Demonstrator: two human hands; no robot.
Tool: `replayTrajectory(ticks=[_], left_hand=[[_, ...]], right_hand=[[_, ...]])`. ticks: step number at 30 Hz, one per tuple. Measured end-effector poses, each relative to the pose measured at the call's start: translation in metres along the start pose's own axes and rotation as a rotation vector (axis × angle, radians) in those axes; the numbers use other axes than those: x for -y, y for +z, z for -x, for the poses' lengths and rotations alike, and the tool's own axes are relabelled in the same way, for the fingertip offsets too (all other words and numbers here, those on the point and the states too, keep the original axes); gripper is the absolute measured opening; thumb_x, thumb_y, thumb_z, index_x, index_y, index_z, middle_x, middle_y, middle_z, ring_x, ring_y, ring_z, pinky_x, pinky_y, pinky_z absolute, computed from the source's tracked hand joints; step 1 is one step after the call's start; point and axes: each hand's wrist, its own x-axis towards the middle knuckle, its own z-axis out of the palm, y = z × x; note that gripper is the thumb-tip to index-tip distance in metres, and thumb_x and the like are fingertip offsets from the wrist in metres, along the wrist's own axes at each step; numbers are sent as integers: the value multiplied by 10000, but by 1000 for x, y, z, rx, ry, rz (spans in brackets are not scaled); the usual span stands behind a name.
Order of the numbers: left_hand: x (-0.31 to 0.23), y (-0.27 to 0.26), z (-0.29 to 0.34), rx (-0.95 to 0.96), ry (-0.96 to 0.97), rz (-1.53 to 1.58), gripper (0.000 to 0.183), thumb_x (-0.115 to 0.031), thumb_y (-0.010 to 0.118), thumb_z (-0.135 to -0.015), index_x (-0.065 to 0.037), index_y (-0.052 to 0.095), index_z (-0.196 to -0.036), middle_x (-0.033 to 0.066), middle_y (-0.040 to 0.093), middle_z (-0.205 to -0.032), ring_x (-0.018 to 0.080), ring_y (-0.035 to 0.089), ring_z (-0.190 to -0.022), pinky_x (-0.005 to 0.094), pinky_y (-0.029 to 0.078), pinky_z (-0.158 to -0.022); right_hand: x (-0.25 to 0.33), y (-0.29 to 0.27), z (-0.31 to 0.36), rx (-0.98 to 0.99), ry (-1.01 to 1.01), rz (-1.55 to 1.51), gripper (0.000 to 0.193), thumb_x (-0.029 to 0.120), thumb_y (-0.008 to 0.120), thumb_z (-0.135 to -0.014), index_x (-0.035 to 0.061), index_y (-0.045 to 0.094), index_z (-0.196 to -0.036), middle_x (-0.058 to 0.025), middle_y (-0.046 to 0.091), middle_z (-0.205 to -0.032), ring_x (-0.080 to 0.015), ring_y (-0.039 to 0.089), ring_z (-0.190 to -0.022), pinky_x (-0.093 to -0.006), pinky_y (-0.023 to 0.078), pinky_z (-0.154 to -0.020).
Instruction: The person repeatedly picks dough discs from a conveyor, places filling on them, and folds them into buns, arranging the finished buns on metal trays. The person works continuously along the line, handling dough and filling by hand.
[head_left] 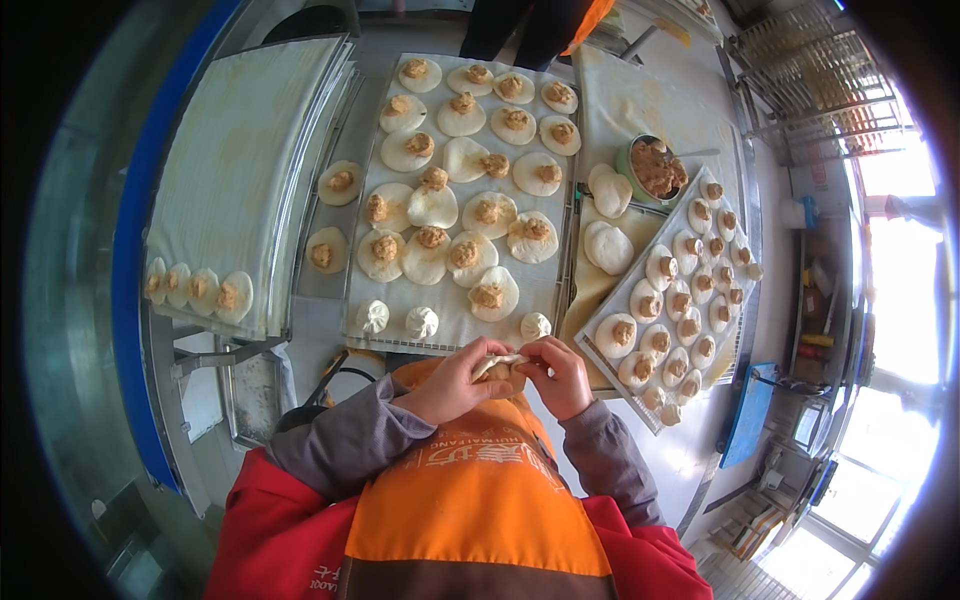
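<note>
Both hands, left hand (452, 385) and right hand (560, 375), pinched one filled bun (497, 366) between their fingertips, held up at the apron (480, 490) so its rim could be pleated. Just beyond the bun lay the middle tray (452, 200) of open wrappers with filling, three seemingly finished buns on its near edge within reach.

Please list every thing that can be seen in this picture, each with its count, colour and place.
Round white dough wrappers with brown filling: many, on the centre tray.
Pleated white buns: three, at the centre tray's near edge.
Smaller filled wrappers: many, on the right tray.
Metal bowl of brown filling: one, between the trays, far side.
Plain white dough pieces: two, below the bowl.
Filled wrappers: four, on the left cloth-covered stack.
Left hand and right hand: both pinch one white filled dough bun above the orange apron.
</note>
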Motion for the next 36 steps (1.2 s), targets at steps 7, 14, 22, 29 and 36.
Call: replayTrajectory(ticks=[7, 14, 22, 29, 36], left_hand=[[7, -5, 9, -69, -57, -103, 367, -110, 656, -973, -11, 542, -1307, 66, 640, -1164, 128, 598, -1073, 284, 490, -935], [13, -18, 9, 51, -132, -73, 338, -68, 610, -986, -7, 552, -1314, 51, 643, -1172, 123, 595, -1097, 291, 481, -947], [-1, -25, 0, 291, -108, -479, 295, -114, 577, -1012, -32, 579, -1296, 12, 639, -1124, 104, 587, -1049, 281, 479, -923], [-14, -16, 17, -21, -284, 67, 370, -151, 524, -1047, -52, 493, -1402, 41, 621, -1039, 103, 598, -906, 256, 491, -846], [13, -18, 8, 118, -273, -8, 318, -102, 526, -1029, -31, 520, -1339, 54, 626, -1060, 123, 591, -964, 288, 484, -872]], right_hand=[[4, 8, -2, 68, 91, -42, 187, 7, 718, -830, 20, 640, -1000, -71, 644, -877, -189, 640, -742, -316, 520, -669], [11, 14, -6, 172, 208, -34, 234, -2, 714, -793, 29, 628, -1008, -110, 625, -897, -302, 646, -794, -371, 532, -692], [16, 16, -6, 242, -76, 59, 227, -5, 722, -805, 14, 625, -1009, -110, 624, -895, -274, 642, -789, -349, 525, -693], [13, 14, -10, 119, -233, 150, 207, -6, 707, -805, 12, 635, -999, -113, 617, -909, -300, 640, -819, -366, 525, -707], [18, 13, -10, 211, -394, 344, 233, -11, 690, -795, 29, 632, -1017, -123, 615, -934, -336, 634, -897, -377, 527, -759]])
